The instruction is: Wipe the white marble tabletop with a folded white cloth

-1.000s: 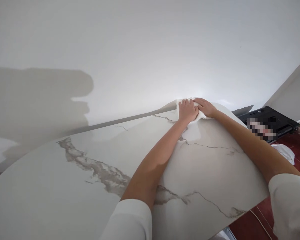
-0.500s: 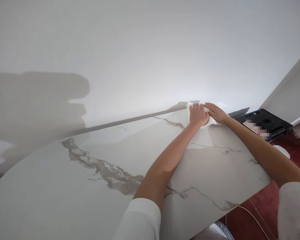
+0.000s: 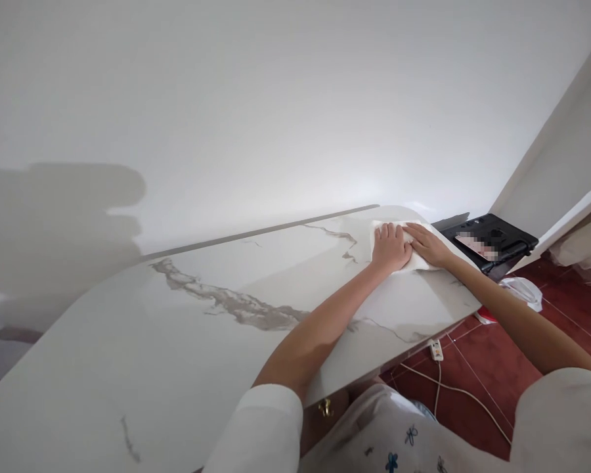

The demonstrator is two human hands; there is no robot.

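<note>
Both hands press on a white cloth (image 3: 418, 263) at the far right corner of a white marble-patterned tabletop (image 3: 177, 341). My left hand (image 3: 391, 246) lies flat on the cloth's left part, fingers together and pointing away from me. My right hand (image 3: 426, 242) lies flat on the cloth beside it, fingers stretched toward the left hand. Only the cloth's edges show around the hands.
A white wall rises right behind the table. A black device (image 3: 492, 240) sits just past the table's right end. Below are a red tiled floor (image 3: 477, 368), a white cable with a plug (image 3: 437, 350), and a crumpled white bag (image 3: 522, 289).
The hands and cloth have slid rightward along the table's far edge toward its right corner. My view has pulled back and lowered, showing more of the floor.
</note>
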